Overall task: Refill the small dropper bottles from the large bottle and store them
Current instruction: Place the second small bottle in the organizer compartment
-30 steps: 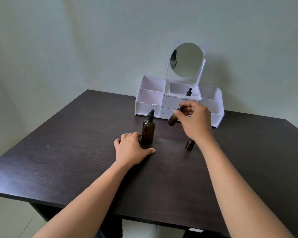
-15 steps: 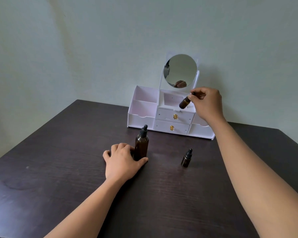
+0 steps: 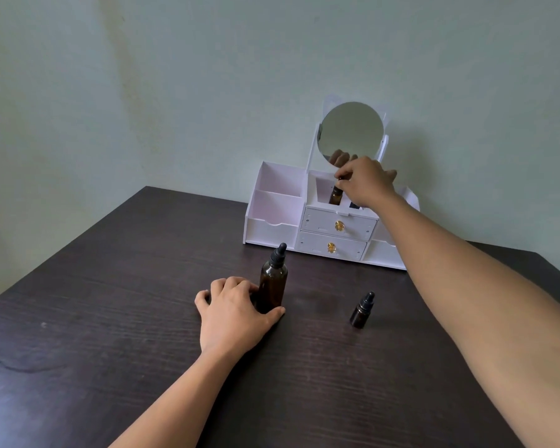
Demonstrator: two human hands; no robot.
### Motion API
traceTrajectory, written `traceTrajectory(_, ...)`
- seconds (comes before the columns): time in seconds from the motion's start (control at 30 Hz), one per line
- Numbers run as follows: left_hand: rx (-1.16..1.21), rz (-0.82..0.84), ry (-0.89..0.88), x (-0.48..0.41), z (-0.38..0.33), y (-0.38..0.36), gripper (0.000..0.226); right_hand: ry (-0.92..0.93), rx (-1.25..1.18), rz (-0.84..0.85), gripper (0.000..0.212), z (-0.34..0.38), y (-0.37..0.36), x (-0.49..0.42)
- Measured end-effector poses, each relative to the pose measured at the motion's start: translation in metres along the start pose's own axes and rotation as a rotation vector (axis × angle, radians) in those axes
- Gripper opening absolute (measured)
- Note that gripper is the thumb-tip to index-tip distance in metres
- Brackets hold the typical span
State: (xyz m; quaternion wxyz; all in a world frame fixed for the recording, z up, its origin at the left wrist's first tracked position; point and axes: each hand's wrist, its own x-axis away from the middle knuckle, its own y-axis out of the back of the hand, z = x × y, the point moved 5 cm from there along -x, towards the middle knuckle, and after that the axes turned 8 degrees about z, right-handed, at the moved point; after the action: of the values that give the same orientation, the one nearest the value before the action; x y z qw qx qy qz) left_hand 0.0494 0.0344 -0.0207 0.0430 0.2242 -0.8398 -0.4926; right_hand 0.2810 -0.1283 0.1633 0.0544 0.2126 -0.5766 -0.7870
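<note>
Now, from your left: your left hand point(image 3: 233, 315) has not moved, resting on the tabletop point(image 3: 110, 318) with thumb and fingers curled loosely round the foot of the large bottle point(image 3: 273, 286), which stands upright with its black dropper cap on. Behind it, against the wall, sits the white organizer point(image 3: 272, 227), with open compartments on its left side and two closed drawers point(image 3: 339, 225) with gold knobs in the middle. What has changed is above those drawers. Half a second ago you held the small dropper bottle point(image 3: 335, 197) tilted in the air in front of the organizer. It is now upright and down inside the centre top compartment, under the round mirror point(image 3: 353, 130). The fingers of your right hand point(image 3: 366, 182) pinch its cap from above, so it is not released, and I cannot tell whether its base touches the compartment floor. A dark shape just right of it is mostly hidden under your hand. I judge this bottle's storing is all but done, with only the letting go left. Further right and nearer you, the second small bottle point(image 3: 362, 310) has stayed capped and upright on the tabletop, well apart from the organizer. It has yet to be stored, and its fill level does not show. No brand, label or writing can be read anywhere: the bottles are plain amber glass and the organizer is blank white.
</note>
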Motion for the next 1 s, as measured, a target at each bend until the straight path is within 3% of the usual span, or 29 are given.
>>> traceTrajectory(0.37, 0.016, -0.008, -0.005, -0.002, 0.002, 0.000, 0.059, -0.040, 0.108, 0.138, 0.011, -0.003, -0.021, -0.010)
traceTrajectory(0.77, 0.037, -0.013, -0.002, -0.001, 0.000, 0.001, 0.058, -0.087, 0.085, 0.166, 0.024, -0.011, -0.016, -0.009)
traceTrajectory(1.0, 0.036, -0.007, -0.004, 0.000, 0.000, 0.002, 0.057, -0.024, -0.086, -0.105, 0.031, -0.013, 0.030, 0.038)
